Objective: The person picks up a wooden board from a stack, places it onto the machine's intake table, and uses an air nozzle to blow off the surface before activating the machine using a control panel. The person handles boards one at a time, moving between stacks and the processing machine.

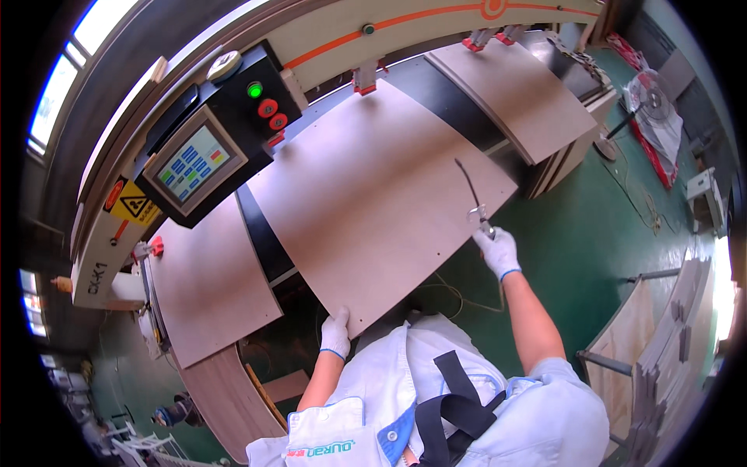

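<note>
A large light-brown wooden panel (373,194) lies on the dark machine table. My left hand (335,333), in a white glove, grips the panel's near corner. My right hand (498,251), also gloved, is shut on a metal air blow gun (476,212) whose thin dark nozzle reaches up over the panel's right edge.
A black control box with a touch screen (192,165), a green button and red buttons (268,107) stands at the left. Further panels lie at the left (210,280) and far right (517,86). A fan (650,97) stands on the green floor, and stacked boards (661,342) lean at the right.
</note>
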Demonstrator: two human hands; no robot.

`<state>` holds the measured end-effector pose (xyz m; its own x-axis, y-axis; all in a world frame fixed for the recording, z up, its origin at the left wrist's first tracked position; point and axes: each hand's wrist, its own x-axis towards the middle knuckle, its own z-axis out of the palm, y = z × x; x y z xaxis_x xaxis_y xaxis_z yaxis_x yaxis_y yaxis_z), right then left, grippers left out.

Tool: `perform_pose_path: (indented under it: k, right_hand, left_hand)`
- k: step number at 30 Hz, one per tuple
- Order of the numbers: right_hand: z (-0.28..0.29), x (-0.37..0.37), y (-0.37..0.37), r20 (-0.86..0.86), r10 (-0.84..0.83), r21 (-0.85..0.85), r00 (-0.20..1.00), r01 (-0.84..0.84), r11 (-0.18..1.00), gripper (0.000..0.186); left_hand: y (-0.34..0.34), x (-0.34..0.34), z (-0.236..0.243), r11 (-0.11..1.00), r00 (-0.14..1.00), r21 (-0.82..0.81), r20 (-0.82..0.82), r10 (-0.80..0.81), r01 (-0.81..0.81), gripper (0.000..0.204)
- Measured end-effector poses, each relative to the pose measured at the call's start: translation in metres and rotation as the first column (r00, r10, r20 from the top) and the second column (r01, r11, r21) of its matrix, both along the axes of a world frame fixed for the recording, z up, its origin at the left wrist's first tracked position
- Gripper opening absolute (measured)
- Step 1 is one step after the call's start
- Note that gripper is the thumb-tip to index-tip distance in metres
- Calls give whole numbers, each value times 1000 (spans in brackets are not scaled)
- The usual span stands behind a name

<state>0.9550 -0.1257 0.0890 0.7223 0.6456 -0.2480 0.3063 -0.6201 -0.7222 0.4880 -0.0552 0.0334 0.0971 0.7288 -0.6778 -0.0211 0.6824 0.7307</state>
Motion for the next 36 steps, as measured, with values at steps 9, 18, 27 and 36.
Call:
perform_pose_path:
  k: [9, 18, 27, 36]
  right_hand:
    - [34, 88, 68, -510, -4, -8, 860, 0, 1000, 29]
    - [-16, -44, -78, -571, -221, 70, 790, 315, 947, 29]
    - [-18, -308, -120, -836, -220, -72, 503, 298, 952, 30]
    - [5, -282, -31, -377, 316, -116, 871, -382, 917, 43]
  left_hand:
    - [-73, -101, 64, 996, 997, -73, -69, 46, -51, 51]
    - [51, -237, 7, 949, 875, -5, 385, 293, -315, 46]
    - [-84, -72, -34, 993, 890, -66, 442, 116, -96, 50]
    - [-112, -284, -36, 956, 956, 15, 22, 293, -293, 44]
